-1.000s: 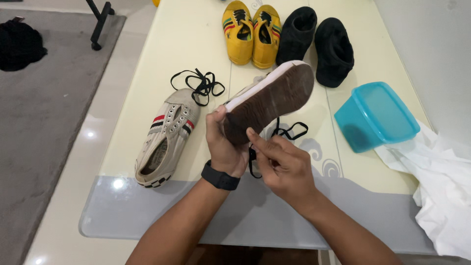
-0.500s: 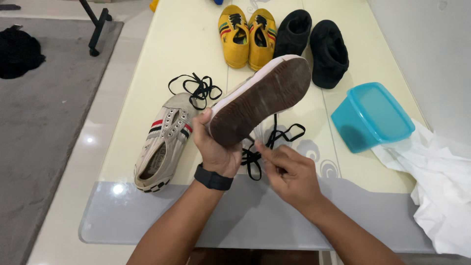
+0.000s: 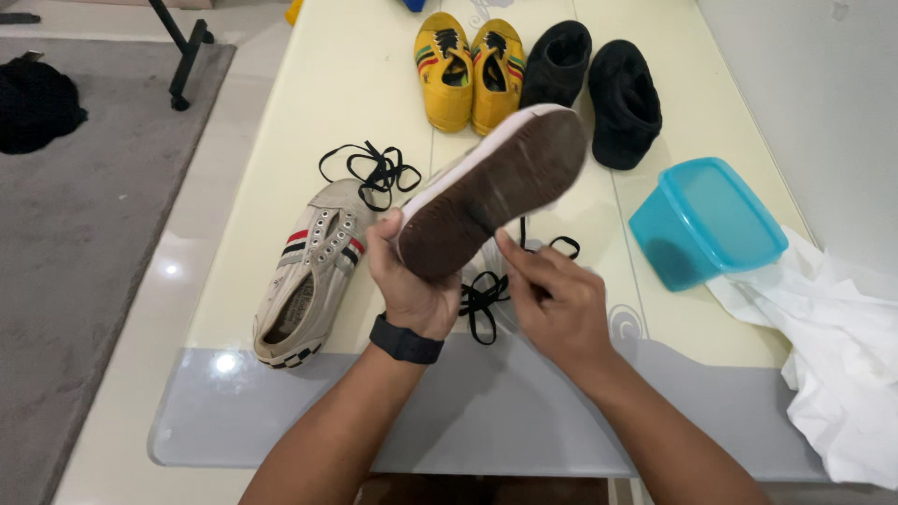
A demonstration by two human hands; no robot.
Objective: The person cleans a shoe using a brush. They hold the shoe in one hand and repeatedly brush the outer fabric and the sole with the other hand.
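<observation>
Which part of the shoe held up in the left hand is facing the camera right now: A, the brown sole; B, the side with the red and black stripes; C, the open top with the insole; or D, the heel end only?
A: the left hand grips the raised shoe turned over, so its worn brown sole faces up at the camera, while the right hand sits beside it at the black lace.

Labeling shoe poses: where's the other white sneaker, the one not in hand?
In the head view, the white sneaker lies upright on the table, left of the left hand, with a loose black lace by its toe.
</observation>
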